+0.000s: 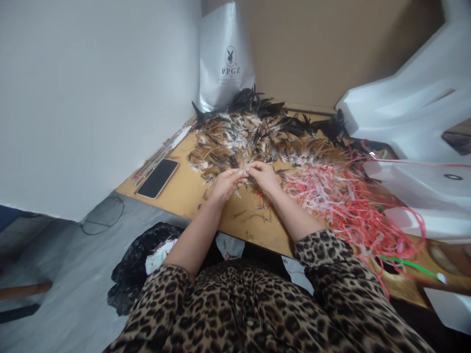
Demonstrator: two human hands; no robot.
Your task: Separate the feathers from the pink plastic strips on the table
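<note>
My left hand and my right hand meet over the table, both closed, thumbs and fingers pinched together. Between their fingertips is what looks like a small feather, mostly hidden by the fingers. Just beyond them spreads a heap of brown, white and black feathers. Beside my right forearm lies a tangled pile of red and pale pink plastic strips. Small feather scraps are scattered on the wooden table between my forearms.
A phone lies at the table's left edge, near thin sticks. A white printed bag stands behind the feathers. White machine-like housings rise at right. A green strip lies near them. A black plastic bag sits below the table at left.
</note>
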